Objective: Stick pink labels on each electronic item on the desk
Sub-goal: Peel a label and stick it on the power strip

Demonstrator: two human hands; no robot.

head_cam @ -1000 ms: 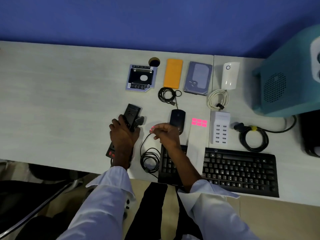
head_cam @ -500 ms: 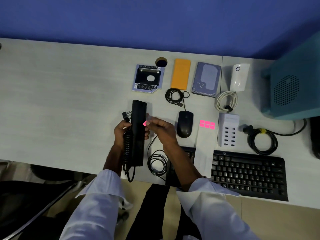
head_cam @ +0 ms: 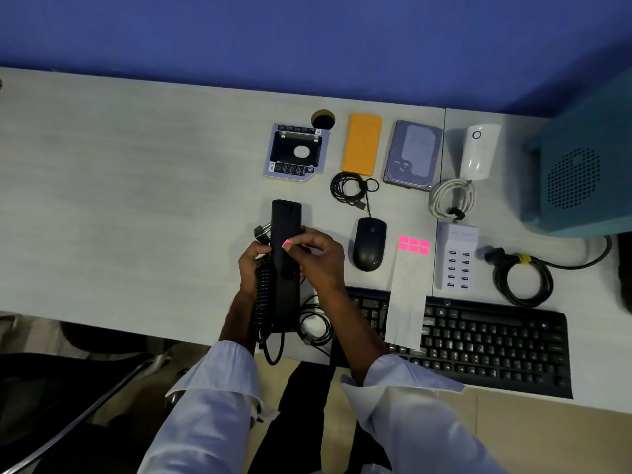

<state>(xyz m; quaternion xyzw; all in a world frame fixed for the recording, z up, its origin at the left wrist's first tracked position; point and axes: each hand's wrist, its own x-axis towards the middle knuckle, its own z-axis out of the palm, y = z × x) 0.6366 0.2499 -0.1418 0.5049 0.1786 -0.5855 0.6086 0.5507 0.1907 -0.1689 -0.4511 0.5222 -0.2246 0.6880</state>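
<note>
**Pink label pressed onto a black power strip**

The right hand (head_cam: 318,258) pinches a small pink label (head_cam: 286,243) between fingertips, its glossy square touching the smooth back of a long black power strip (head_cam: 286,268). The left hand (head_cam: 252,268) is closed around the strip's left edge together with its coiled, ribbed cable (head_cam: 264,295) — the plug's metal pins jut out just above the knuckles.

Just right of the pinch lies a rounded matte black mouse (head_cam: 369,244); its thin wire loops below the wrist. Further right, a white backing sheet (head_cam: 407,302) carries six more pink labels (head_cam: 413,245) and drapes over a black keyboard (head_cam: 478,340). Beyond it stands a white boxy USB charger (head_cam: 456,258). Above the grip — an orange slab-shaped power bank (head_cam: 361,148), a metal hard drive (head_cam: 413,155) and a drive caddy (head_cam: 297,152) rest on the pale wood-grain desk (head_cam: 136,186).
</note>
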